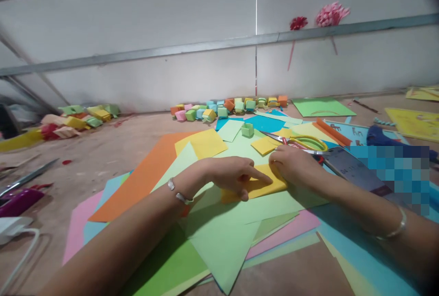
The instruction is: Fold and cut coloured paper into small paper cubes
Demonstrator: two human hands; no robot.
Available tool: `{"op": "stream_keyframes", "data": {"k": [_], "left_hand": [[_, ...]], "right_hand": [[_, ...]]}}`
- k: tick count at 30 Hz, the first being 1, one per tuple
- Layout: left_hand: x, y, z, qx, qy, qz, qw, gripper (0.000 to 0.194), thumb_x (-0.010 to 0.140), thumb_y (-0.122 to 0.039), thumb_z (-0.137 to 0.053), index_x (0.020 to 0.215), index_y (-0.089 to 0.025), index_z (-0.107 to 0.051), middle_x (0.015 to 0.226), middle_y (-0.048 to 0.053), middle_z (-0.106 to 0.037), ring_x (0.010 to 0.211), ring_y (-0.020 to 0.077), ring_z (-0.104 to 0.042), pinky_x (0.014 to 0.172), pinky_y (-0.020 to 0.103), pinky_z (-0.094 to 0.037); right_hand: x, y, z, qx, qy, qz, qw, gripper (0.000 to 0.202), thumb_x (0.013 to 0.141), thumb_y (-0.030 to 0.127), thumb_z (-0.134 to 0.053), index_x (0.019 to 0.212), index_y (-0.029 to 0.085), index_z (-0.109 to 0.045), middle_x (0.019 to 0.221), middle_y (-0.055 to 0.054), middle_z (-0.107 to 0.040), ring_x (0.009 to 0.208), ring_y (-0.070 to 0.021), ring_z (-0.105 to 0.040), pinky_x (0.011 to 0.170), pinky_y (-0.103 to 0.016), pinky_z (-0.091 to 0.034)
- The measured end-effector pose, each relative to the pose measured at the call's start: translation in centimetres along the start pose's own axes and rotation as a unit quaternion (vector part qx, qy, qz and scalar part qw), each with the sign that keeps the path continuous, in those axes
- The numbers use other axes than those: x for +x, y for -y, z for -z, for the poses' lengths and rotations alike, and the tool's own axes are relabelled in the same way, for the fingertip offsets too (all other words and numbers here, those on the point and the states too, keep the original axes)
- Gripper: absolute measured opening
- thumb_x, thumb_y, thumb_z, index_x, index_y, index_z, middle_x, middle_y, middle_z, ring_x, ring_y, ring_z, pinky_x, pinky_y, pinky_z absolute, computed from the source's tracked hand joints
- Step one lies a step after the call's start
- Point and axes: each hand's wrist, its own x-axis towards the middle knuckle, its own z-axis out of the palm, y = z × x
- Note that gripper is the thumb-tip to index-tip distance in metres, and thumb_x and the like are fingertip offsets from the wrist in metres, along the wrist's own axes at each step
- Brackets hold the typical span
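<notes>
A folded yellow paper [258, 188] lies on pale green sheets [222, 236] in the middle of the table. My left hand [236, 174] rests on its left part, index finger stretched to the right along it and thumb at its near edge. At the right end of the yellow paper, my right hand [291, 163] has its fingers pressed together on the paper's edge; the fingertips are partly hidden. Just beyond the hands are a small yellow square [265, 145], a small open green paper box [247, 130] and yellow-handled scissors [308, 142].
Small coloured paper boxes [222, 112] line the wall, with another pile [82, 120] at the left. A phone [356, 172] lies right of my right hand. Purple-handled scissors [20, 200] and a white charger [13, 228] are at the left. An orange sheet [137, 177] lies beside my left forearm.
</notes>
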Motion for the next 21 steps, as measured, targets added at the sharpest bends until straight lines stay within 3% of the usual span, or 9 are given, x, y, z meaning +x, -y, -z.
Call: {"op": "stream_keyframes", "data": {"k": [2,5,8,10,12,15,18,21], "left_hand": [[0.1,0.1,0.0,-0.001,-0.001,-0.005,1.000,0.064,0.081,-0.024,-0.070,0.140,-0.036,-0.049,0.089,-0.001,-0.047,0.073,0.0137,-0.049,0.070,0.025,-0.041],[0.2,0.3,-0.2,-0.010,-0.011,-0.014,1.000,0.060,0.080,-0.026,-0.072,0.137,-0.034,-0.053,0.091,0.000,-0.049,0.077,0.0154,-0.050,0.072,0.026,-0.042],[0.2,0.5,-0.4,-0.022,-0.017,-0.031,0.999,0.059,0.081,-0.025,-0.071,0.137,-0.032,-0.053,0.092,0.001,-0.050,0.077,0.0152,-0.051,0.072,0.025,-0.042],[0.2,0.5,-0.3,-0.024,-0.014,-0.032,0.999,0.061,0.082,-0.024,-0.069,0.139,-0.031,-0.051,0.092,0.001,-0.050,0.077,0.0148,-0.051,0.071,0.025,-0.042],[0.1,0.4,-0.3,-0.025,-0.010,-0.021,0.999,0.062,0.082,-0.024,-0.069,0.140,-0.032,-0.050,0.093,0.001,-0.049,0.078,0.0149,-0.051,0.071,0.025,-0.042],[0.1,0.2,-0.2,-0.030,-0.007,-0.012,0.999,0.063,0.080,-0.022,-0.070,0.139,-0.035,-0.050,0.093,0.000,-0.048,0.078,0.0148,-0.052,0.071,0.024,-0.042],[0.1,0.2,-0.2,-0.027,-0.006,-0.014,1.000,0.064,0.079,-0.022,-0.071,0.138,-0.034,-0.051,0.093,0.000,-0.048,0.079,0.0152,-0.052,0.072,0.025,-0.042],[0.2,0.4,-0.3,-0.020,-0.007,-0.019,1.000,0.065,0.080,-0.023,-0.071,0.140,-0.034,-0.049,0.094,0.000,-0.048,0.079,0.0153,-0.052,0.072,0.025,-0.041]], "right_hand": [[-1.0,1.2,1.1,-0.046,-0.007,0.006,0.999,0.023,0.077,0.001,-0.050,0.075,0.014,-0.069,0.081,-0.011,-0.064,0.072,-0.0189,-0.056,0.055,-0.028,-0.024],[-3.5,4.1,1.6,-0.144,0.031,0.105,0.983,0.024,0.074,0.003,-0.054,0.084,0.016,-0.071,0.069,-0.009,-0.064,0.060,-0.0183,-0.056,0.050,-0.031,-0.018],[-6.1,6.6,0.0,-0.161,0.062,0.190,0.967,0.046,0.074,0.008,-0.054,0.118,0.014,-0.065,0.054,-0.004,-0.060,0.043,-0.0164,-0.050,0.043,-0.032,-0.015],[-7.2,7.6,-1.4,-0.152,0.084,0.190,0.966,0.057,0.073,0.018,-0.059,0.129,0.008,-0.058,0.054,-0.003,-0.060,0.040,-0.0170,-0.050,0.041,-0.033,-0.015],[-7.7,8.0,-2.2,-0.153,0.111,0.180,0.965,0.054,0.071,0.024,-0.062,0.122,0.006,-0.062,0.054,-0.004,-0.061,0.038,-0.0170,-0.048,0.039,-0.033,-0.015],[-8.0,8.0,-1.7,-0.164,0.137,0.149,0.966,0.033,0.067,0.019,-0.065,0.098,0.010,-0.072,0.056,-0.008,-0.064,0.037,-0.0161,-0.047,0.039,-0.032,-0.015],[-8.5,7.4,-0.2,-0.163,0.131,0.120,0.971,0.016,0.064,0.014,-0.067,0.078,0.017,-0.073,0.064,-0.012,-0.069,0.041,-0.0162,-0.050,0.042,-0.031,-0.016],[-9.0,6.5,1.0,-0.160,0.102,0.100,0.977,0.012,0.060,0.012,-0.069,0.067,0.021,-0.071,0.063,-0.011,-0.068,0.043,-0.0173,-0.051,0.043,-0.031,-0.018]]}}
